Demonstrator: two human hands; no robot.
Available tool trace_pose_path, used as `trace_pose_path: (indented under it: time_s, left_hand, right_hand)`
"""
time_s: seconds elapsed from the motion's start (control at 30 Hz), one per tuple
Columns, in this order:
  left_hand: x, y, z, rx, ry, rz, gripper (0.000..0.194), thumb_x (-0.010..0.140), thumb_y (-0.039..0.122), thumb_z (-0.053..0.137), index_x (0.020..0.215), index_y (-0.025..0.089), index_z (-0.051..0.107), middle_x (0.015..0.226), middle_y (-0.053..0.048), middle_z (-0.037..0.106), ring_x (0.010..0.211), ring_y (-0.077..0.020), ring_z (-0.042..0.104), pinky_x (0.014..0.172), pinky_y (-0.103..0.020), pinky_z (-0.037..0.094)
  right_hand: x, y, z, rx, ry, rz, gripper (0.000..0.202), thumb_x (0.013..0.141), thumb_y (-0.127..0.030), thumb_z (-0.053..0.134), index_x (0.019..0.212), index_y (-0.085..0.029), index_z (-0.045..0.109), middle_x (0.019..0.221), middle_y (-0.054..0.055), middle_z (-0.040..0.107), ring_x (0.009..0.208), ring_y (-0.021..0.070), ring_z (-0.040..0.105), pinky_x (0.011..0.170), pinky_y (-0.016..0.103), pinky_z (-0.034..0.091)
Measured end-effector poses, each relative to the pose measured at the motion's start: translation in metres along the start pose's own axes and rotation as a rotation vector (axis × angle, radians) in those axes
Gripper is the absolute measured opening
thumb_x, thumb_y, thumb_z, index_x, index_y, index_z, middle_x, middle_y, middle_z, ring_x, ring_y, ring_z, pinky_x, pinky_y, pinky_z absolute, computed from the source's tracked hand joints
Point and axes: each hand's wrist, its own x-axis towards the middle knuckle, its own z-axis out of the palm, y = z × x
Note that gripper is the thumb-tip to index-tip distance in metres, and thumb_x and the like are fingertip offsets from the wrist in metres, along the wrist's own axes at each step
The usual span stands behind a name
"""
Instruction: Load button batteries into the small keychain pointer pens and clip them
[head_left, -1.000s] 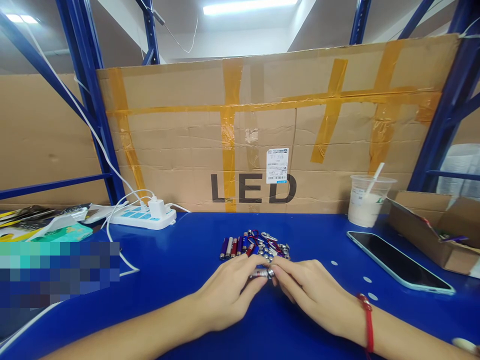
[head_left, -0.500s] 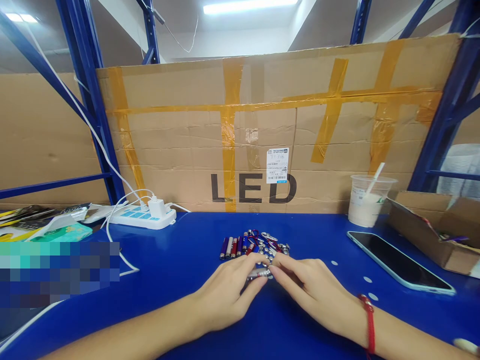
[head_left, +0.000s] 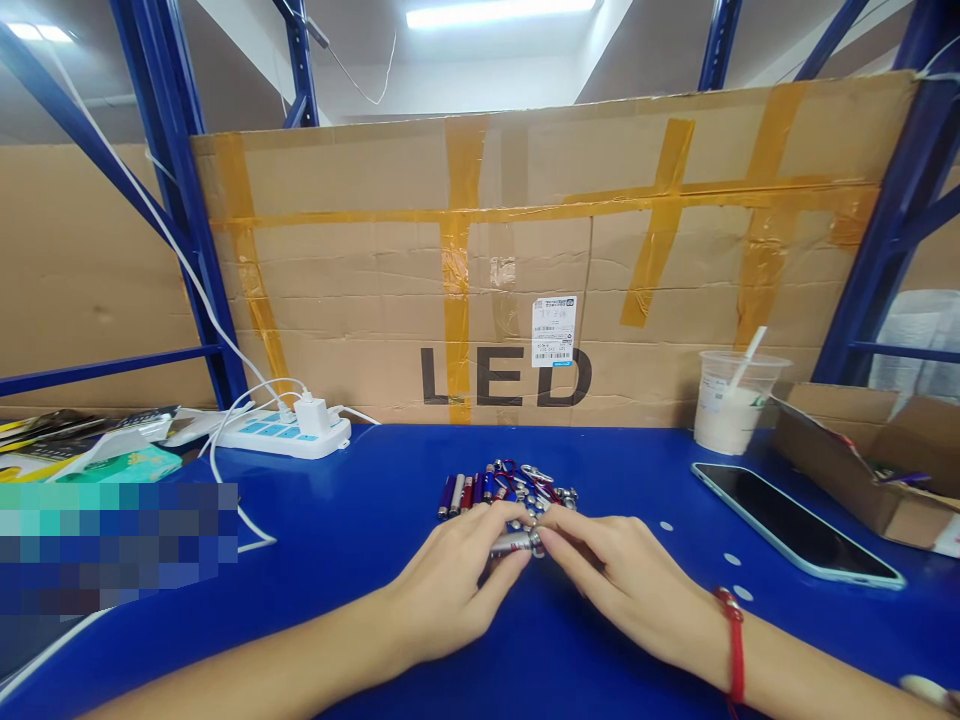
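My left hand (head_left: 469, 575) is closed around a small silver metal tube (head_left: 511, 544) that looks like a mini flashlight, lying sideways between thumb and fingers. At its right end, my right hand (head_left: 619, 565) pinches the silver end piece (head_left: 536, 540) between thumb and fingertips. Just beyond my fingers lie several similar tubes in a row, among them a silver one (head_left: 457, 495), a dark red one (head_left: 467, 494) and a blue one (head_left: 489, 484). To their right is a pile of small silver caps and clips (head_left: 536, 485), partly hidden by my fingers.
A phone (head_left: 799, 525) lies to the right, near a plastic cup with a straw (head_left: 735, 405) and an open cardboard box (head_left: 870, 465). A power strip (head_left: 281, 432) with white cables stands at the left, beside plastic packets (head_left: 97, 445). A cardboard wall (head_left: 360, 300) closes off the back.
The silver tube shows slightly more between my fingers and its angle has shifted a little. Both hands stay in nearly the same place, fingertips together.
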Motion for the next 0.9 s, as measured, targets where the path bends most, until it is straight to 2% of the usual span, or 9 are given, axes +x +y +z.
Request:
trace_pose_path:
  time_s: [0.2, 0.43, 0.7, 0.9]
  left_hand:
    - [0.0, -0.0038, 0.0028, 0.065, 0.024, 0.009, 0.024, 0.091, 0.028, 0.034, 0.109, 0.022, 0.048, 0.093, -0.003, 0.059, 0.087, -0.0154, 0.056, 0.079, -0.029, 0.047]
    - [0.0009, -0.0055, 0.0041, 0.07, 0.0, -0.008, 0.022, 0.092, 0.028, 0.033, 0.108, 0.022, 0.048, 0.091, -0.003, 0.057, 0.084, -0.0148, 0.054, 0.076, -0.029, 0.046]
    - [0.0014, -0.0077, 0.0046, 0.077, 0.003, -0.047, 0.023, 0.092, 0.027, 0.032, 0.109, 0.023, 0.047, 0.091, -0.003, 0.056, 0.083, -0.0153, 0.052, 0.077, -0.03, 0.045]
    - [0.0015, -0.009, 0.0058, 0.068, 0.006, -0.037, 0.024, 0.092, 0.028, 0.033, 0.111, 0.024, 0.046, 0.092, -0.003, 0.056, 0.087, -0.0165, 0.052, 0.08, -0.032, 0.044]
  right_hand:
    - [0.0012, 0.002, 0.0013, 0.009, 0.041, 0.01, 0.033, 0.092, -0.041, 0.03, 0.08, -0.022, 0.053, 0.058, -0.003, 0.054, 0.05, 0.0117, 0.05, 0.049, 0.021, 0.032]
    - [0.002, 0.0012, 0.0013, 0.035, 0.027, 0.03, 0.03, 0.092, -0.041, 0.032, 0.084, -0.022, 0.054, 0.057, -0.004, 0.055, 0.05, 0.0113, 0.05, 0.05, 0.021, 0.034]
    - [0.0016, 0.0018, 0.0011, 0.074, 0.108, 0.035, 0.028, 0.09, -0.043, 0.038, 0.088, -0.023, 0.057, 0.059, -0.004, 0.057, 0.049, 0.0103, 0.05, 0.05, 0.021, 0.037]
    - [0.0019, 0.0037, 0.0019, 0.08, 0.116, 0.036, 0.026, 0.089, -0.042, 0.039, 0.088, -0.023, 0.057, 0.058, -0.004, 0.056, 0.048, 0.0099, 0.048, 0.049, 0.021, 0.035]
